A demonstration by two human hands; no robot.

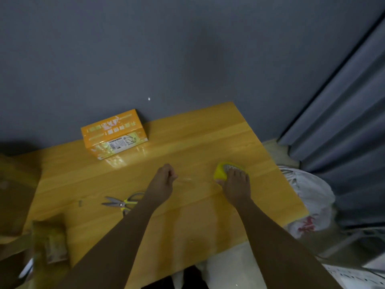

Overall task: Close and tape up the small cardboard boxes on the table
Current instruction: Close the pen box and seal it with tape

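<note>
The right hand grips a yellow tape dispenser on the glossy wooden surface; the left hand's fingers pinch what seems a clear tape end. The orange printed cardboard box sits well apart by the wall, so the pulled tape may curl and stick to itself.

A pair of scissors with yellow-and-grey handles is lying near the left of the wooden table, blades pointing left. A white plastic bag with red print is sitting just past the table's right edge, and grey curtains are hanging behind it, meeting the grey wall that the table is standing against
</note>
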